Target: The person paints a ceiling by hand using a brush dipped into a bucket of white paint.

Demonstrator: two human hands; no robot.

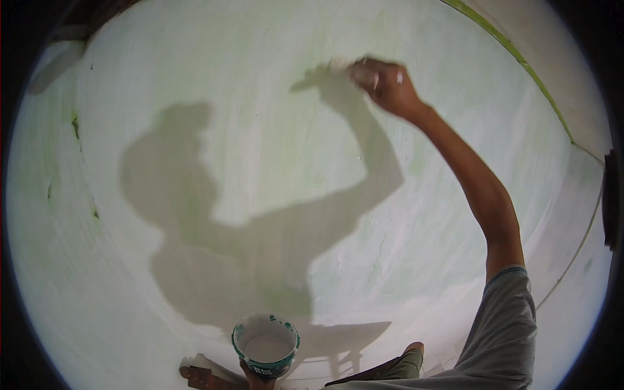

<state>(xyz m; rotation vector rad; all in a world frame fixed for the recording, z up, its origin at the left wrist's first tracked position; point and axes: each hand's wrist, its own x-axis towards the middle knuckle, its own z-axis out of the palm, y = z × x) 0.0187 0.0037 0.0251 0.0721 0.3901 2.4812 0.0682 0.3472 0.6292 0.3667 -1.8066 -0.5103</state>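
Observation:
My right hand (pixel 385 83), flecked with white paint, is raised high against a pale green wall (pixel 292 162) streaked with white. Its fingers are closed round a paintbrush (pixel 340 64), whose pale, blurred bristles point left at the wall; the handle is mostly hidden in the hand. Low in the view, my left hand (pixel 259 383) grips a small paint bucket (pixel 265 372) from below and the near side. White paint (pixel 265 348) lies inside the bucket, and dark green smears mark its rim. Only part of the left hand shows beneath it.
My shadow falls across the wall's middle. A green strip (pixel 520 58) runs along the wall's upper right edge. Cracks (pixel 76 127) mark the left side. A brown object (pixel 203 377) sits left of the bucket; my green-clad leg (pixel 400 368) is at lower right.

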